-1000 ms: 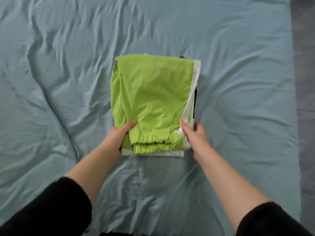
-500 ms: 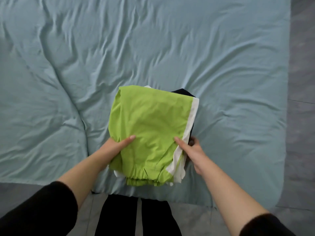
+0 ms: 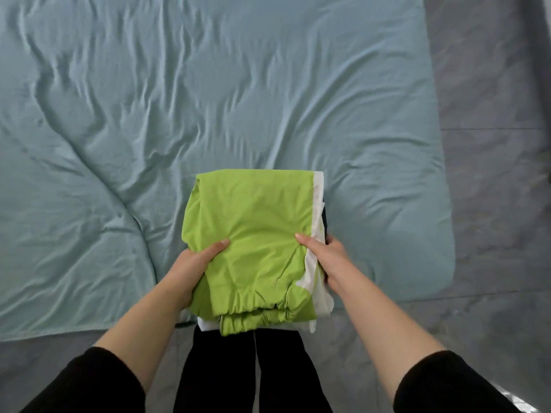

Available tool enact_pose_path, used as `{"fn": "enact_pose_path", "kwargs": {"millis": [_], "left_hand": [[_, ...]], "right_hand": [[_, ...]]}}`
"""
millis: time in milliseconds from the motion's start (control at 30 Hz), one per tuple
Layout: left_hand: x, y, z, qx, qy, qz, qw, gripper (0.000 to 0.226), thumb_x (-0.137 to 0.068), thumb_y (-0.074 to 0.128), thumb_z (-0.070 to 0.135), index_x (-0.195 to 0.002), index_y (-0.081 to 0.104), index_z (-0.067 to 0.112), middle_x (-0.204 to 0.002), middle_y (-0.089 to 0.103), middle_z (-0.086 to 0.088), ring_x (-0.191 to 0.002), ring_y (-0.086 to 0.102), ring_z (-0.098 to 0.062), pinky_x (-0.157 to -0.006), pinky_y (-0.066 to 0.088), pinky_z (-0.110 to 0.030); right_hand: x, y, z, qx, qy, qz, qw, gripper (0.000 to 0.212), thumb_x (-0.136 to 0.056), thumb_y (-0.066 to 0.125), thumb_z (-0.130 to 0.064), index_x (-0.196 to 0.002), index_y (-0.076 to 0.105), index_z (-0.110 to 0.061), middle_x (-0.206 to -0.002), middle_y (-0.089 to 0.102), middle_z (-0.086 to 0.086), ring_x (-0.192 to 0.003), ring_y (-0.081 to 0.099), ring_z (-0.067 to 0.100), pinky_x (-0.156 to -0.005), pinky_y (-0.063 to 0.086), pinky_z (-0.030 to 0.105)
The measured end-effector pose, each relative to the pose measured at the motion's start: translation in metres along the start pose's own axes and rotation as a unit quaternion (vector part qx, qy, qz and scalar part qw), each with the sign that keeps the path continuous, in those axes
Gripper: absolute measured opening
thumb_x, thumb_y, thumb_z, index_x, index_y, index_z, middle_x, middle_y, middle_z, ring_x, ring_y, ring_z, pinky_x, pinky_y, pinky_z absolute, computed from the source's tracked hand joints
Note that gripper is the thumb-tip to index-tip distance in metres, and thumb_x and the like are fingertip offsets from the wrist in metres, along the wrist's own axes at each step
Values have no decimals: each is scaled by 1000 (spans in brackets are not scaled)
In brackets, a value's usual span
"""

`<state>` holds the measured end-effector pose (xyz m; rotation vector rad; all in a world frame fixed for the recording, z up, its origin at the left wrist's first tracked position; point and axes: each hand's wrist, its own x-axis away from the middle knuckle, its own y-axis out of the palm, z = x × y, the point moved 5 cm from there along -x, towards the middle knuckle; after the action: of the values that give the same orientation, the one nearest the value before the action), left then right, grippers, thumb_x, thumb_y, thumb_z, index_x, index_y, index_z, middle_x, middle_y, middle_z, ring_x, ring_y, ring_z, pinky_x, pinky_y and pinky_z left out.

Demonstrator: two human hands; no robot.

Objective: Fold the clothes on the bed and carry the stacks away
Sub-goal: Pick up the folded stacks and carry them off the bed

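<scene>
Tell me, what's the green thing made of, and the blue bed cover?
The green garment looks like soft, matte cloth, maybe cotton: it creases and bunches at a gathered hem. The blue bed sheet seems smooth fabric with a slight sheen: its wrinkles catch the light.

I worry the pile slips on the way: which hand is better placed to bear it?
Left, probably. The left hand grips the stack at its folded side, thumb on top, fingers hidden underneath. The right hand pinches the side where white and dark layers fan out loose.
</scene>
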<state>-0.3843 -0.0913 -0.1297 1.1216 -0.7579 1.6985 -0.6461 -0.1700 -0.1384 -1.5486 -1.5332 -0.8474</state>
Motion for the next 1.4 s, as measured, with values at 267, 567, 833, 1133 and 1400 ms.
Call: {"fn": "enact_pose_path", "kwargs": {"millis": [267,567,833,1133,1400], "left_hand": [[85,25,64,-88,52,-126,987,85,-36,94,48,-111,61,25,-99,76,-2,-90,73,-26,-82,56,-45],[190,93,103,-221,84,-237,942,86,-40,92,47,-115,61,18,-101,75,-8,-89,73,-28,-63,59,-35],[283,226,39,-346,106,-314,878,92,-42,92,45,-124,57,20,-105,74,-6,-94,72,-29,-88,54,-48],[350,393,-71,-435,126,-310,836,86,-41,93,30,-119,60,16,-92,76,-6,-87,72,-27,-76,55,-37],[380,513,-106,-441,109,-324,830,84,-45,87,42,-120,60,15,-97,76,-10,-88,73,-30,-83,55,-43]], "right_hand": [[112,-41,-18,-126,-77,35,988,46,-71,82,-21,-111,62,-13,-99,75,8,-89,72,24,-79,59,39],[242,-99,0,-295,-175,85,935,62,-57,87,-29,-112,63,-13,-99,75,6,-89,73,25,-67,59,32],[335,-210,85,-397,-171,176,884,63,-62,85,-27,-119,60,-13,-105,74,9,-94,72,29,-86,56,46],[390,-375,177,-435,-182,229,851,39,-79,74,-17,-116,63,-9,-101,75,9,-92,72,27,-76,59,35],[393,-504,175,-429,-211,232,847,36,-78,75,-17,-112,65,-13,-99,76,6,-90,73,24,-70,59,30]]}}
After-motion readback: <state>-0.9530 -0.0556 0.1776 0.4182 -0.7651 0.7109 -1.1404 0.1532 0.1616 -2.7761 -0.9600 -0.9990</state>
